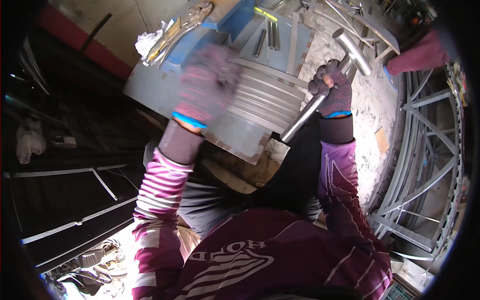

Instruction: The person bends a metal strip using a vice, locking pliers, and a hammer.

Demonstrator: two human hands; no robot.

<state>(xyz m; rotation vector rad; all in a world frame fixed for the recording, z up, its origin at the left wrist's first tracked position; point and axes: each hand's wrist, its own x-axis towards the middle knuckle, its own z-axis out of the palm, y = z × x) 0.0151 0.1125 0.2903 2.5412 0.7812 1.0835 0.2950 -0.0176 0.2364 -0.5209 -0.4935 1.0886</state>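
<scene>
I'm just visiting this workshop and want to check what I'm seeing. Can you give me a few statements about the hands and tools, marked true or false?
1. The right hand grips a metal hammer. True.
2. Both hands are bare. False: both wear knitted gloves.
3. The left hand is over flat metal bars on the blue workbench. True, though it is blurred.
4. Locking pliers are in the left hand. False: they lie on the workbench, farther back.
</scene>
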